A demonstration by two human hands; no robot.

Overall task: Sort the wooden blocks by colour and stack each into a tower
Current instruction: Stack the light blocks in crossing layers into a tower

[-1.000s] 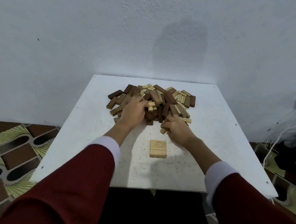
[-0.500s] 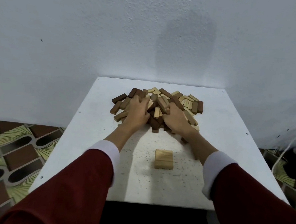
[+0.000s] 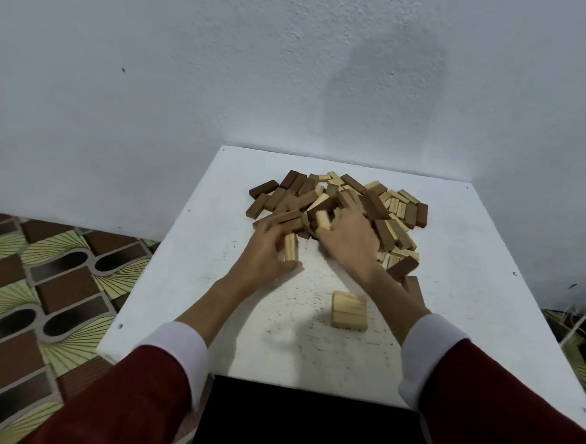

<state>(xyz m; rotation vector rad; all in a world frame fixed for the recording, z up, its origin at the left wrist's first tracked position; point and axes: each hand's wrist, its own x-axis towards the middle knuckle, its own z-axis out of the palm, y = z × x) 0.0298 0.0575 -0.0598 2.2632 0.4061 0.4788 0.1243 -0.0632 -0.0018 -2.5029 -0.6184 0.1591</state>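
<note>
Since the earlier frame the left hand [image 3: 265,251] has pulled back out of the pile of blocks [image 3: 340,207] toward the near side, and it now grips a light block [image 3: 290,248] that stands nearly upright just in front of the pile. Its fingers curl round the block's left face while the thumb closes under its lower end, so the block sits clamped between them, close above the white surface [image 3: 185,284]. To the right, the right hand [image 3: 347,237] lies on the middle of the pile, palm down, its fingers reaching in among the mixed dark and light blocks; whether they hold one I cannot tell. Nearer the person, below the right wrist, a small flat stack of light blocks [image 3: 349,310] rests on the surface, apart from both hands.
</note>
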